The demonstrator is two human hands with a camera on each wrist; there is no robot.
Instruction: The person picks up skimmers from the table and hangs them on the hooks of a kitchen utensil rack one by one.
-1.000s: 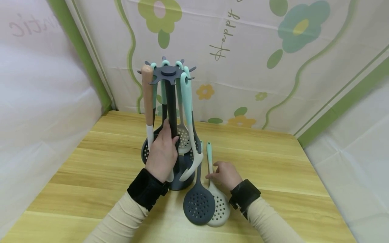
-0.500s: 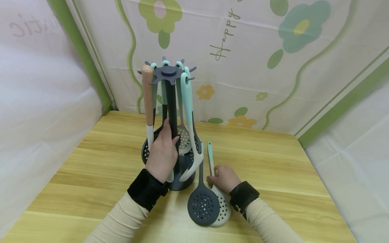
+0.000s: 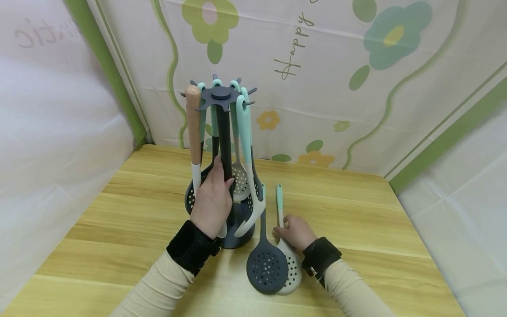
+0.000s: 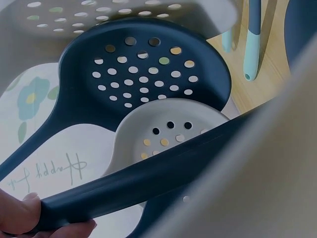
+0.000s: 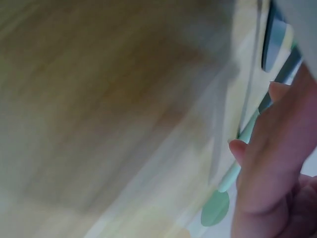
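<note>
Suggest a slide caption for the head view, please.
Left hand grips the utensil stand; right hand holds the white skimmer.

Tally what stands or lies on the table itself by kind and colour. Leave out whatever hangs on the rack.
rack: 1
dark grey skimmer: 1
white skimmer: 1
Total: 3

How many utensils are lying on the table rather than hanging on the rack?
2: a dark skimmer flat beside the rack's base, and a pale skimmer just right of it, partly beneath it, its handle gripped by the right hand. None seem hidden.
</note>
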